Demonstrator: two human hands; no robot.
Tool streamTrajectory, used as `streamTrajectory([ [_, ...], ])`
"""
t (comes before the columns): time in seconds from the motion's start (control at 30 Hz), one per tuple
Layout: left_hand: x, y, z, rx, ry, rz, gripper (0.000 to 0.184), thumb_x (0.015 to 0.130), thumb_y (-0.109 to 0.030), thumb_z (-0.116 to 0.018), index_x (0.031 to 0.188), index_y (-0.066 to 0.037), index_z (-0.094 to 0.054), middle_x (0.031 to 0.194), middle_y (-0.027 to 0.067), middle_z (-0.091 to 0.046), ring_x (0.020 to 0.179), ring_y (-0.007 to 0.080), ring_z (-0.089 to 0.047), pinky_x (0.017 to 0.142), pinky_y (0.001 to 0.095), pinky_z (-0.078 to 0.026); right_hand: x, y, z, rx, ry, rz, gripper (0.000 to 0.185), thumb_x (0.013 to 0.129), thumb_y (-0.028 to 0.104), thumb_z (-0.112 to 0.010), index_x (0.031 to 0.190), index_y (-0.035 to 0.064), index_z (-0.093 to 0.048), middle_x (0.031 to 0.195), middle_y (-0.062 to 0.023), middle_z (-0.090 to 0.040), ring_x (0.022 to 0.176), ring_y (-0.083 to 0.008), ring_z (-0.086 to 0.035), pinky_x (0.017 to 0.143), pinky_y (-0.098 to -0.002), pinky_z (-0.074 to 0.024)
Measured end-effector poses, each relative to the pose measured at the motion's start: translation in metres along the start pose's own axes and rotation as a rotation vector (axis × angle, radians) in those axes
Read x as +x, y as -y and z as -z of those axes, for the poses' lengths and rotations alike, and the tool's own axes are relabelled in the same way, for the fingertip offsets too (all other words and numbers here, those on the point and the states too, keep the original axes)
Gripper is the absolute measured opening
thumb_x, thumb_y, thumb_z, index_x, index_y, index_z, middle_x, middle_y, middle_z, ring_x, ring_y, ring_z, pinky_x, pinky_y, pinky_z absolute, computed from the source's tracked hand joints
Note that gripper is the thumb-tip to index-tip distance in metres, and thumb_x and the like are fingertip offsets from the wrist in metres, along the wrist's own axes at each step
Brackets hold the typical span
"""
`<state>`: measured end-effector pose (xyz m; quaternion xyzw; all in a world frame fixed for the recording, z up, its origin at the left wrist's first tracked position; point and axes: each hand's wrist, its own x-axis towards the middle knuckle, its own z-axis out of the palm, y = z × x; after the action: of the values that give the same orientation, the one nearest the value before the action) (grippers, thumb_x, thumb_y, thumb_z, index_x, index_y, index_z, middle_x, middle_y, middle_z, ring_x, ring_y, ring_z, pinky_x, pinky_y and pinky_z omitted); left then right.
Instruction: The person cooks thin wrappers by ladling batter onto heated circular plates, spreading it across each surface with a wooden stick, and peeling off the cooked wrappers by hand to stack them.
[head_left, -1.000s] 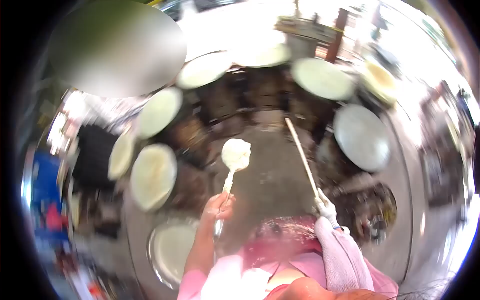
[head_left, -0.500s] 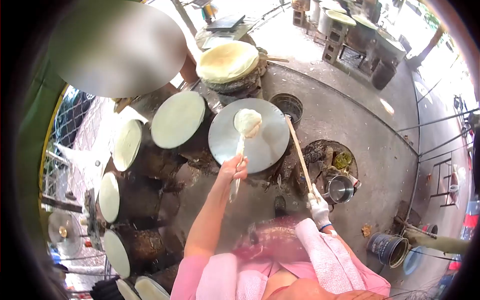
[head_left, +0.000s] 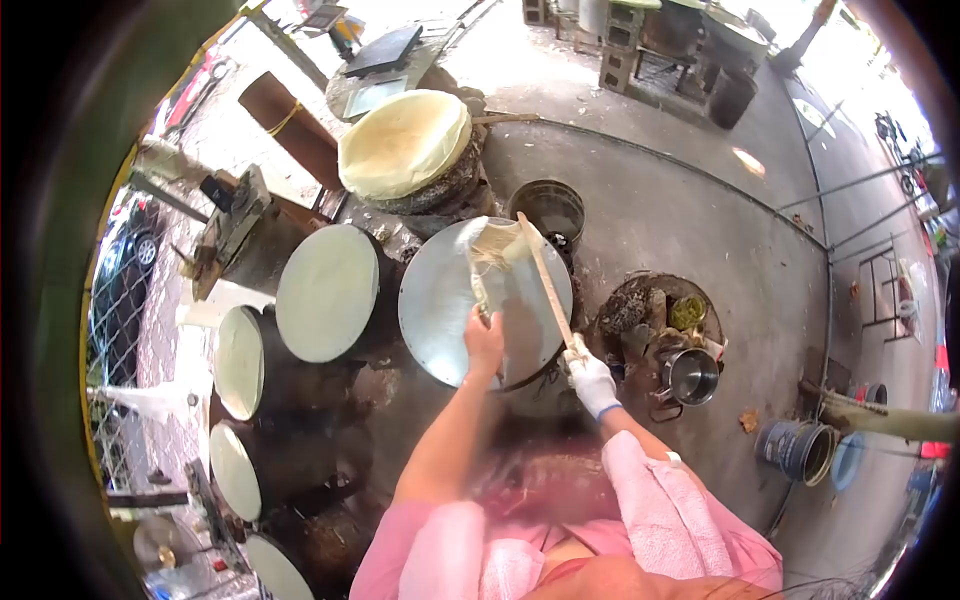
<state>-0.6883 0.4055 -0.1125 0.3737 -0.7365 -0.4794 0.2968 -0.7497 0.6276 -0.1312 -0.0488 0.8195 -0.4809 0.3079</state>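
My left hand (head_left: 484, 343) is bare and wrapped round the handle of a ladle (head_left: 481, 285). The ladle's head, with pale batter (head_left: 492, 245) about it, is over the upper part of a round grey griddle (head_left: 432, 298). My right hand (head_left: 588, 375), in a white glove, grips a long flat wooden stick (head_left: 545, 280). The stick's far end is beside the ladle's head, over the griddle. Whether stick and ladle touch, I cannot tell.
Left of the griddle stand round plates with pale sheets (head_left: 328, 292). Beyond it is a stack of thin flatbreads (head_left: 404, 145). A dark bucket (head_left: 547, 208) stands behind right. On the right are a steel pot (head_left: 691, 376) and fallen buckets (head_left: 797, 450).
The view has swung round to the griddle. The ladle has gone from upright batter-filled to tilted over the griddle, and the stick has moved in beside it.
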Motion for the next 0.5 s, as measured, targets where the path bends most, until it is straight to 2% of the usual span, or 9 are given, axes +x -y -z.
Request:
streamTrajectory([
  [0.03,0.005,0.004,0.013,0.132,-0.069,-0.198,0.030,0.092,-0.018,-0.061,0.111,0.005,-0.055,0.068,0.0074,-0.055,0.058,0.0157,-0.053,0.054,0.0312,-0.043,-0.008,0.024,-0.012,0.193,0.066,-0.112,0.049,0.093,0.038,-0.060,0.137,0.0179,-0.055,0.080,-0.0112,-0.068,0.063,-0.0173,-0.062,0.062,-0.0331,-0.0492],
  [0.1,0.004,-0.006,0.051,0.162,-0.181,-0.193,0.032,0.092,-0.019,-0.062,0.113,0.004,-0.054,0.069,0.0095,-0.055,0.061,0.0169,-0.051,0.059,0.0329,-0.044,-0.017,0.059,-0.035,0.298,0.122,-0.168,0.051,0.093,0.036,-0.064,0.140,0.0186,-0.053,0.074,0.0017,-0.061,0.049,-0.0061,-0.048,0.046,-0.0252,-0.0406],
  [0.23,0.015,-0.044,0.149,-0.118,0.038,-0.017,0.027,0.093,-0.016,-0.060,0.113,0.001,-0.055,0.066,0.0073,-0.050,0.057,0.0143,-0.048,0.050,0.0335,-0.040,-0.013,0.055,-0.039,-0.270,-0.251,0.137,0.051,0.095,0.030,-0.062,0.141,0.0121,-0.050,0.083,-0.0047,-0.067,0.068,-0.0106,-0.060,0.063,-0.0289,-0.0496],
  [0.27,0.021,-0.033,0.168,0.029,0.062,-0.183,0.024,0.094,-0.015,-0.059,0.112,0.001,-0.056,0.065,0.0066,-0.049,0.056,0.0137,-0.048,0.050,0.0332,-0.040,-0.009,0.038,-0.043,-0.207,-0.318,0.202,0.049,0.096,0.026,-0.061,0.140,0.0088,-0.050,0.084,-0.0024,-0.066,0.066,-0.0094,-0.058,0.061,-0.0270,-0.0489],
  [0.3,0.026,-0.019,0.186,0.174,0.080,-0.348,0.022,0.094,-0.014,-0.059,0.111,0.000,-0.057,0.063,0.0058,-0.048,0.055,0.0131,-0.048,0.049,0.0330,-0.040,-0.009,0.034,-0.050,-0.051,-0.217,0.041,0.048,0.096,0.026,-0.062,0.139,0.0083,-0.053,0.078,0.0025,-0.062,0.059,-0.0069,-0.054,0.053,-0.0244,-0.0457],
  [0.37,0.023,-0.009,0.207,0.252,0.152,-0.358,0.018,0.094,-0.012,-0.058,0.108,-0.001,-0.059,0.063,0.0057,-0.047,0.055,0.0134,-0.049,0.049,0.0331,-0.041,-0.027,0.064,-0.077,0.287,0.005,-0.112,0.045,0.095,0.026,-0.063,0.137,0.0116,-0.056,0.073,0.0065,-0.055,0.052,-0.0041,-0.048,0.046,-0.0219,-0.0399],
  [0.4,0.018,-0.012,0.217,0.188,0.212,-0.204,0.016,0.093,-0.011,-0.059,0.106,-0.001,-0.060,0.064,0.0063,-0.048,0.055,0.0143,-0.049,0.049,0.0335,-0.041,-0.022,0.064,-0.096,0.399,0.031,-0.074,0.042,0.095,0.025,-0.063,0.135,0.0157,-0.058,0.070,0.0077,-0.052,0.048,-0.0031,-0.045,0.041,-0.0217,-0.0359],
  [0.47,0.007,0.001,0.233,0.050,0.323,0.125,0.011,0.092,-0.008,-0.060,0.100,-0.001,-0.062,0.075,0.0106,-0.053,0.059,0.0215,-0.052,0.051,0.0351,-0.043,-0.024,0.090,-0.101,0.162,0.003,-0.025,0.041,0.095,0.026,-0.063,0.134,0.0169,-0.059,0.071,0.0083,-0.055,0.052,-0.0030,-0.048,0.046,-0.0213,-0.0394],
  [0.5,0.000,0.018,0.241,0.125,0.297,-0.086,0.012,0.092,-0.011,-0.061,0.100,-0.002,-0.062,0.079,0.0096,-0.056,0.059,0.0225,-0.053,0.052,0.0347,-0.044,-0.017,0.088,-0.099,0.014,-0.050,0.078,0.041,0.095,0.027,-0.063,0.134,0.0170,-0.059,0.073,0.0079,-0.057,0.054,-0.0031,-0.049,0.048,-0.0210,-0.0411],
])
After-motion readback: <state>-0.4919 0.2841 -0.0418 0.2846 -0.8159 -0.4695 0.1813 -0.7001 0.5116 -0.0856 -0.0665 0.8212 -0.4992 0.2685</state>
